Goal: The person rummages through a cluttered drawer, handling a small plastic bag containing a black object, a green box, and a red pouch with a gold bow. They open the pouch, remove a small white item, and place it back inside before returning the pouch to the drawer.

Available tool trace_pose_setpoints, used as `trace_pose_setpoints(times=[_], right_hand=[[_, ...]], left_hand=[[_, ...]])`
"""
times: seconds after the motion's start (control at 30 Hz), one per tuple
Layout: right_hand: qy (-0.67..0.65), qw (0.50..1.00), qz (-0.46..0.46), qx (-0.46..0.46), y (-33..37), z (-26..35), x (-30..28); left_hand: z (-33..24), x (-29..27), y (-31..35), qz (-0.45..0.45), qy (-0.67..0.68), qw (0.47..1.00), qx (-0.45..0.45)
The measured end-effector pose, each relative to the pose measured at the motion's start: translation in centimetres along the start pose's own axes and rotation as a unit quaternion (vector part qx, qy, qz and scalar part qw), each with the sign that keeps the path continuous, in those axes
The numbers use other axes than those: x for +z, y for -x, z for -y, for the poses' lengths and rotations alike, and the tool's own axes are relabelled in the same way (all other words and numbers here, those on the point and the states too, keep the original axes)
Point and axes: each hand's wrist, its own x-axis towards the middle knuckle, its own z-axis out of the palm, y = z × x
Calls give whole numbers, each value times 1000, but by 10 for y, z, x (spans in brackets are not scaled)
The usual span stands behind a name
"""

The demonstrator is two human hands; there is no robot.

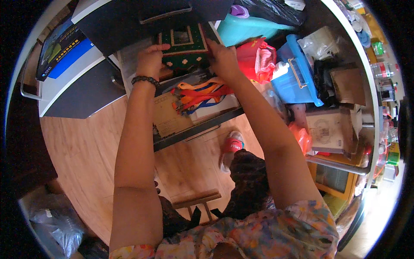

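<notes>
1. We have the box [185, 51] (green and red, framed window on top) at the far part of the pulled-out drawer [198, 131], beyond the ribbons [203, 96]. Can't tell if it rests on what lies below or is lifted.
2. Both hands are on it, one per side. We read that as keeping a wide, flat thing level, and it leaves the top uncovered.
3. The drawer is out far enough that we get both arms over its front. The cabinet [129, 21] sits close above the box's far edge, which probably explains the low, side-on hold.
4. Ribbons lie in a loose heap over the papers, nearer the body; the envelope [166, 118] is flat at the left front. Looks like flat stuff at the bottom, loose stuff on top.
5. Left hand [149, 61]: grasping the box's left edge, thumb laid over the top, fingers curled at the side. Bracelet [145, 80] on that wrist.
6. Right hand [222, 59]: grasping the right edge, index along the rim; we can't see the other fingertips in the shade.
7. Both forearms reach forward and angle inward, elbows well back, the right coming in more slantwise than the left.
</notes>
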Motion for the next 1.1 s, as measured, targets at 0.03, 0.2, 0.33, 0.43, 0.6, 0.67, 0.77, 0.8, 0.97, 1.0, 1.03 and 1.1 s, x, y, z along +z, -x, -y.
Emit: trace_pose_setpoints(times=[0.03, 0.2, 0.33, 0.43, 0.6, 0.67, 0.77, 0.8, 0.97, 1.0, 1.03, 1.1], right_hand=[[4, 1000, -25, -12, 1, -5, 3], [21, 998, -61, -10, -1, -17, -6], [104, 992, -15, -77, 2, -14, -1], [97, 993, 14, -66, 6, -16, 3], [39, 997, 21, -62, 6, -17, 0], [27, 998, -13, -48, 8, -13, 1], [-39, 995, -87, -36, 11, -2, 8], [-67, 991, -115, -32, 11, -1, 8], [-529, 817, 8, 230, 4, -1, -14], [-552, 785, 27, 280, 4, 0, -28], [-509, 819, 36, 262, 2, -4, -25], [-417, 878, 48, 232, 1, -15, -17]], left_hand=[[-3, 3, 3, -6, -17, 1000, 2], [-1, -3, -1, -27, -80, 996, 21], [12, -12, -11, -41, -20, 999, 27], [24, -11, -15, -56, -160, 982, 88], [28, -14, -21, 17, -195, 973, 124], [25, -12, -15, 46, -197, 972, 122], [23, -4, -7, 66, -222, 963, 138], [21, 0, -4, 75, -249, 955, 145], [26, 21, 18, 37, -439, 866, 235], [30, 26, 18, 28, -435, 869, 232], [33, 28, 17, 18, -431, 872, 229], [29, 37, 19, 6, -367, 901, 231]])
